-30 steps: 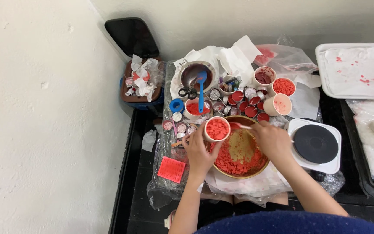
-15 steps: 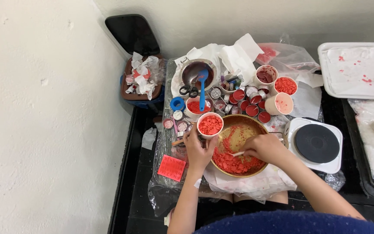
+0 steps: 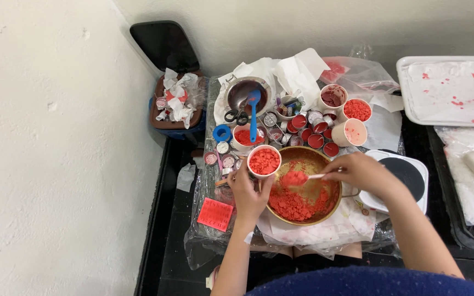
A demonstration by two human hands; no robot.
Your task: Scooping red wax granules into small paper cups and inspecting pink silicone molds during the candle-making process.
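Your left hand (image 3: pixel 249 193) grips the small white cup of red flakes (image 3: pixel 264 161), nearly full; your right hand (image 3: pixel 361 171) pinches a heaped spoon (image 3: pixel 297 177) over the round brass bowl (image 3: pixel 325 211). Any wobble probably spills flakes onto the crinkled clear plastic sheet (image 3: pixel 204 233).

white cup (image 3: pixel 264 161) heaped red, spoon (image 3: pixel 298 177) loaded

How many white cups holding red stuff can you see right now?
5: one in the left hand at the bowl's rim, one under the blue spoon, three at the upper right. Clutter may hide more.
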